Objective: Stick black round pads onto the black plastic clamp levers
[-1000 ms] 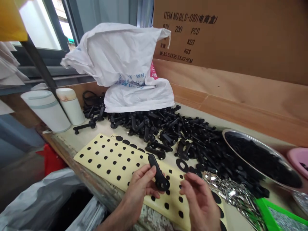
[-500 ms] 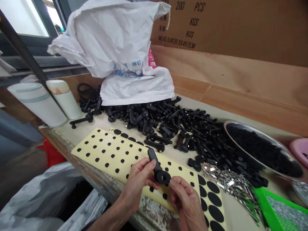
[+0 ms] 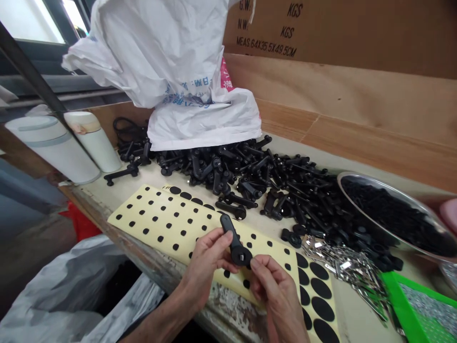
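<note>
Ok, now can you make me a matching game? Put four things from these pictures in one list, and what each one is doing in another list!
Things:
1. steel bowl
2. white plastic bag
3. black handle
4. green-edged tray

What they're doing:
A. gripped in the left hand
B. full of tiny black pieces
C. slumped behind the pile of black parts
D. filled with silver bits

Right pairs: 1-B, 2-C, 3-A, 4-D

The top edge crops a white plastic bag (image 3: 171, 57) and the printed carton (image 3: 321, 28) behind it. The right edge cuts off a steel bowl (image 3: 385, 188), its dark contents too small to tell, and a green tray (image 3: 396, 305). The left hand (image 3: 209, 269) hides part of a black plastic handle (image 3: 232, 236).
</note>
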Demonstrator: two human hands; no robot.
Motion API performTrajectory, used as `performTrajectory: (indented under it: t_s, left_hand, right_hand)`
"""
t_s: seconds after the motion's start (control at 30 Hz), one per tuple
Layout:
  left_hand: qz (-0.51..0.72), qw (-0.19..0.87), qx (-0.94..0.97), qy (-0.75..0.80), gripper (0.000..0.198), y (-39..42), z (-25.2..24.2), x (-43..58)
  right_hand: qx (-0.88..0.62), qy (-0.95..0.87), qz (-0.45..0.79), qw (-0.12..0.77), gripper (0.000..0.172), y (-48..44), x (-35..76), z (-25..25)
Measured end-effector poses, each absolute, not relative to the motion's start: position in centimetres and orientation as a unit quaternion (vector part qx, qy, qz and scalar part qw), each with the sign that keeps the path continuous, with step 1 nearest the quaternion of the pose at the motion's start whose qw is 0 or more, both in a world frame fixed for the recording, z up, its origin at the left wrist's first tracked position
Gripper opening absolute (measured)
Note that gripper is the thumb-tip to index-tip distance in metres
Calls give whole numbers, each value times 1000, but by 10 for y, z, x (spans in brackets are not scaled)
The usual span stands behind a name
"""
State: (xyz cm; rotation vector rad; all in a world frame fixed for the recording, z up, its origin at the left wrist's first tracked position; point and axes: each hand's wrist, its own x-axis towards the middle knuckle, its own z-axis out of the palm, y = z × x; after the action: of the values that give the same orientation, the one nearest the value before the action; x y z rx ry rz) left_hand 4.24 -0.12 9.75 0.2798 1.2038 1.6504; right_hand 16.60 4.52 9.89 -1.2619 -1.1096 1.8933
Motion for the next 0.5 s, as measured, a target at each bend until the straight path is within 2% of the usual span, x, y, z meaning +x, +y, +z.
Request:
performTrajectory:
  t_s: [0.5]
  left_hand:
    - [686,512,132,499,28,-3,98,42]
  right_hand:
    - [-479,-444,704,280,37,48,169,90]
